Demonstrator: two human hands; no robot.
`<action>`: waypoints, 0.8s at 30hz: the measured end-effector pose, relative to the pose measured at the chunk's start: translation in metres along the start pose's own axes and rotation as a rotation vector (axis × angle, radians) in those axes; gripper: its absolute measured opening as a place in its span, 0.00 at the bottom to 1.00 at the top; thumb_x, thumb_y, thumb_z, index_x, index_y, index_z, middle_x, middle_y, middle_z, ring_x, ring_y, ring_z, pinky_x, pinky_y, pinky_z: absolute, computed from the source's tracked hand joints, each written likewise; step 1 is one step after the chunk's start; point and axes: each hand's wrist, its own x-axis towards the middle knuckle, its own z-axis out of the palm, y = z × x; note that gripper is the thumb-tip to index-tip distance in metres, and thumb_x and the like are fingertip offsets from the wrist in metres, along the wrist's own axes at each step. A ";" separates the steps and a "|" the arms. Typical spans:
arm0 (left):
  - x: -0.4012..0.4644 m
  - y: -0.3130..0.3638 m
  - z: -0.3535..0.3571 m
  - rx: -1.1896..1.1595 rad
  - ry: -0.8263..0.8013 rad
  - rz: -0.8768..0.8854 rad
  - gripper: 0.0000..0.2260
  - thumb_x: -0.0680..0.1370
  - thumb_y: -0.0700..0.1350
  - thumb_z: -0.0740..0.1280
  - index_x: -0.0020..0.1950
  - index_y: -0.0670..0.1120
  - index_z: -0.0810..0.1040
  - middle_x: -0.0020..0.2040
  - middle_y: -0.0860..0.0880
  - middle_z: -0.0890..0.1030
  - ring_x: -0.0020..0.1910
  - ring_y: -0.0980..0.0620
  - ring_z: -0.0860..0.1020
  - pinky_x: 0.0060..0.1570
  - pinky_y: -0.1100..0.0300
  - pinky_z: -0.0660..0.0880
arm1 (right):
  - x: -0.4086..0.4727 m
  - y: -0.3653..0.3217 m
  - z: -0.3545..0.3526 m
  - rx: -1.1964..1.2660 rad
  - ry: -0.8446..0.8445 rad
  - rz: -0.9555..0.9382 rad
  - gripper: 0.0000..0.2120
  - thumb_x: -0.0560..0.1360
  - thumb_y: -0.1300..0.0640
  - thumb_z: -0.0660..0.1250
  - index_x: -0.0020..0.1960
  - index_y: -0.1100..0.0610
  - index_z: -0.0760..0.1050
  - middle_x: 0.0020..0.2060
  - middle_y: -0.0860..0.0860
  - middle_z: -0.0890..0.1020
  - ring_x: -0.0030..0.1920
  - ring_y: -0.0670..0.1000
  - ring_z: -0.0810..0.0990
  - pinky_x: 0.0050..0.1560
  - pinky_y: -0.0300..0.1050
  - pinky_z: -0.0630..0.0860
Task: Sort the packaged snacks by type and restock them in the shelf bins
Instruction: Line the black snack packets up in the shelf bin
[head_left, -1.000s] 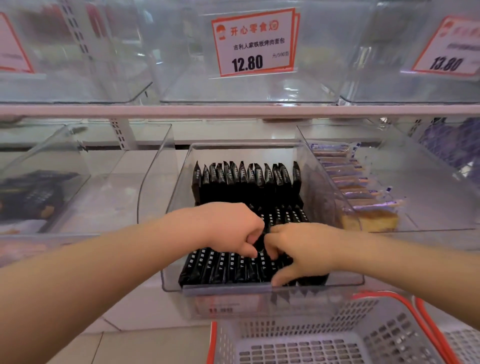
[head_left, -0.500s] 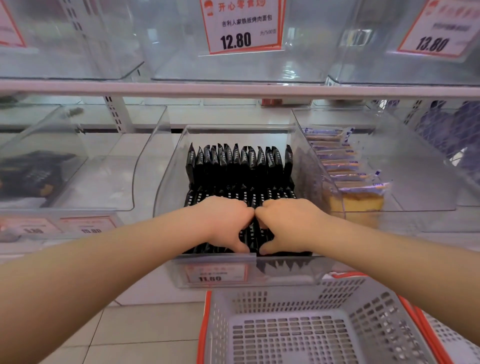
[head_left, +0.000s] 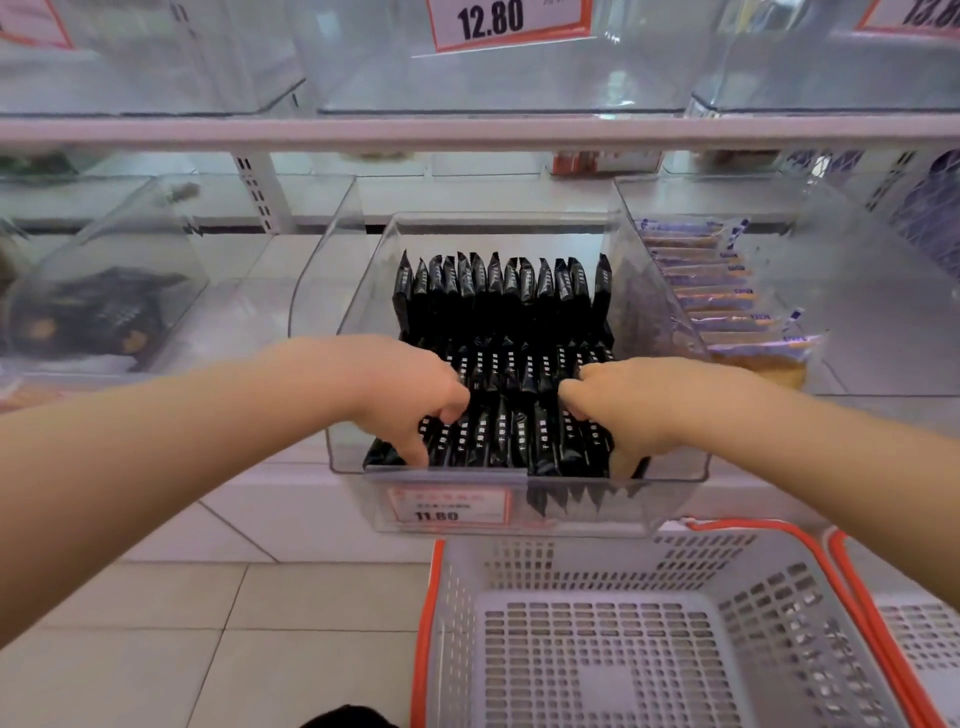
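Left hand (head_left: 410, 400) is curled down onto the black packs (head_left: 511, 436) in the middle bin (head_left: 519, 525), right hand (head_left: 628, 410) likewise at the other end; fingers look hooked on them, probably so the front row gets squared up. Basket (head_left: 613, 649) is parked below.

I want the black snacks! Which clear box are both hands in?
The middle bin, with the 11.80 tag on its front. Both hands, left and right, reach into its black packets; the neighbouring bins go untouched.
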 end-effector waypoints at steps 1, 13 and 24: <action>-0.001 -0.001 0.002 0.057 -0.025 -0.024 0.24 0.71 0.57 0.69 0.63 0.51 0.68 0.60 0.50 0.72 0.55 0.49 0.73 0.43 0.55 0.70 | 0.001 0.003 -0.004 0.072 -0.013 -0.040 0.32 0.66 0.46 0.75 0.63 0.54 0.65 0.57 0.52 0.72 0.53 0.53 0.74 0.44 0.44 0.69; 0.004 -0.002 0.010 0.170 0.002 -0.106 0.30 0.70 0.59 0.69 0.67 0.51 0.63 0.60 0.51 0.71 0.54 0.48 0.75 0.38 0.56 0.67 | 0.043 -0.045 -0.004 0.267 0.344 -0.259 0.21 0.70 0.43 0.69 0.56 0.53 0.69 0.49 0.48 0.71 0.46 0.49 0.68 0.39 0.44 0.65; -0.009 -0.002 0.001 -0.103 0.093 -0.116 0.20 0.75 0.57 0.65 0.64 0.51 0.70 0.58 0.51 0.75 0.56 0.50 0.73 0.48 0.56 0.70 | 0.007 -0.028 -0.012 0.616 0.355 -0.239 0.12 0.76 0.48 0.64 0.55 0.53 0.74 0.49 0.46 0.76 0.46 0.46 0.74 0.43 0.36 0.69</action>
